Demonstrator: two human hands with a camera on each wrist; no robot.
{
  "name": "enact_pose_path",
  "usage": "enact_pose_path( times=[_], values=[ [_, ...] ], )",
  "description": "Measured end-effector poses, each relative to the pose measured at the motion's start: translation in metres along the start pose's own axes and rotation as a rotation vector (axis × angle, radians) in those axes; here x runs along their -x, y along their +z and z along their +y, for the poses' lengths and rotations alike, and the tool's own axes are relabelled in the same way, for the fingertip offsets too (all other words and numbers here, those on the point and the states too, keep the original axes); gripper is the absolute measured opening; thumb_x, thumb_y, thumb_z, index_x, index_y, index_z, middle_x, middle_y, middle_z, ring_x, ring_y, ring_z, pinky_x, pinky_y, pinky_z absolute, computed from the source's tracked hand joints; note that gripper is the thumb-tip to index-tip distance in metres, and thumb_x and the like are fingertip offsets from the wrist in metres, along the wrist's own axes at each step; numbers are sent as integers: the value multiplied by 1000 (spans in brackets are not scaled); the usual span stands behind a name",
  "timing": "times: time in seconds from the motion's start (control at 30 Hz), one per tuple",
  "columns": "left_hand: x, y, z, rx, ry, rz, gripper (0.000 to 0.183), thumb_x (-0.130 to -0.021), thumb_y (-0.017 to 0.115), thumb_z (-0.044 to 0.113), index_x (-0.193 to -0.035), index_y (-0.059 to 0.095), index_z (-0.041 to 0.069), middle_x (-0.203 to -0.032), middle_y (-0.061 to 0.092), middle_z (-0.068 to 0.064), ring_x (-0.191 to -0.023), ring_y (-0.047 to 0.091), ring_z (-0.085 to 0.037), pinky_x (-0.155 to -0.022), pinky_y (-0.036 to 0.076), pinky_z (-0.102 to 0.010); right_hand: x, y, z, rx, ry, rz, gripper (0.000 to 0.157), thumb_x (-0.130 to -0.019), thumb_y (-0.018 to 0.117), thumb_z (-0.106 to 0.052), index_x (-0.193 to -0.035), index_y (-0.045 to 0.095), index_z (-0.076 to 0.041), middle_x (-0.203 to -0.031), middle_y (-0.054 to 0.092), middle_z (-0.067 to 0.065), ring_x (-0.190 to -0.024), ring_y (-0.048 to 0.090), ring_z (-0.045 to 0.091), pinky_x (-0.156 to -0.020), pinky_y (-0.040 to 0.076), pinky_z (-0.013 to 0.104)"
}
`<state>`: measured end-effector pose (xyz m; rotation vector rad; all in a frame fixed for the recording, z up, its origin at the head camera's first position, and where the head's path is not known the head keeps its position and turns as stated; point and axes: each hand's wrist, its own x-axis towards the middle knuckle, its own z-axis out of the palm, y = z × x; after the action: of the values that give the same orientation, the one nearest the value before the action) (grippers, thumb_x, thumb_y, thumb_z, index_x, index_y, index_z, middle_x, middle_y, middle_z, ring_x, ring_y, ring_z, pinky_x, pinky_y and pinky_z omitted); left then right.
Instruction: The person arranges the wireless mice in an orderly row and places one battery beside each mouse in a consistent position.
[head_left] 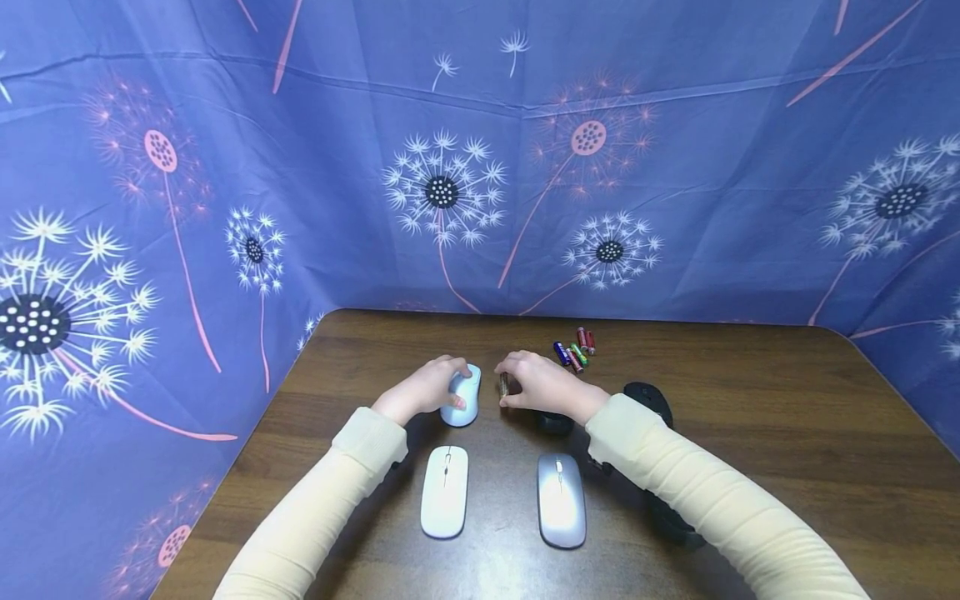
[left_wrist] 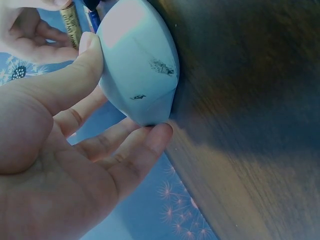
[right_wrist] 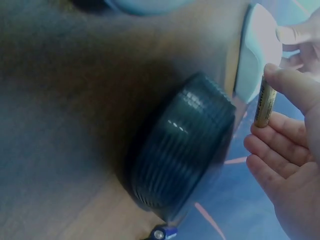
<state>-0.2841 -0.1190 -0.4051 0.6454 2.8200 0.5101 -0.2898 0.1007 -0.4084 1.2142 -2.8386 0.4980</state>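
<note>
My left hand [head_left: 427, 388] grips a light blue computer mouse [head_left: 467, 393] by its sides, thumb on one side and fingers on the other. In the left wrist view, the pale mouse [left_wrist: 140, 60] has dark smudges on its surface. Just to the right, my right hand [head_left: 546, 383] pinches a gold battery [right_wrist: 265, 102] end to end between thumb and fingertips. Beneath that hand sits a black mouse [head_left: 555, 423] with ridged sides, partly hidden by the wrist. Several coloured batteries [head_left: 576, 353] lie just beyond the right hand.
A white mouse [head_left: 445, 492] and a grey mouse [head_left: 561, 500] lie nearer me on the wooden table [head_left: 765, 433]. Another black mouse [head_left: 649, 400] is beside my right sleeve, and a dark object [head_left: 675, 525] is partly under it. Patterned blue cloth [head_left: 525, 208] hangs behind.
</note>
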Motion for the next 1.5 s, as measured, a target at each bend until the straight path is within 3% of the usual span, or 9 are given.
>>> enact_pose_path(
  times=[0.8, 1.5],
  values=[
    [1, -2, 3, -2, -25, -14, 46, -80, 74, 18, -122, 58, 9, -129, 54, -14, -120, 50, -27, -98, 43, -39, -5, 26, -3, 105, 14, -33, 46, -78, 77, -33, -110, 66, -2, -105, 65, 10, -97, 63, 22, -84, 52, 36],
    [1, -1, 1, -1, -2, 6, 45, -77, 76, 16, -118, 59, 7, -125, 56, -15, -119, 51, -29, -99, 42, -40, -3, 29, -3, 83, 5, -20, 45, -78, 77, -32, -111, 65, -3, -103, 64, 8, -96, 61, 21, -83, 52, 35]
  ],
)
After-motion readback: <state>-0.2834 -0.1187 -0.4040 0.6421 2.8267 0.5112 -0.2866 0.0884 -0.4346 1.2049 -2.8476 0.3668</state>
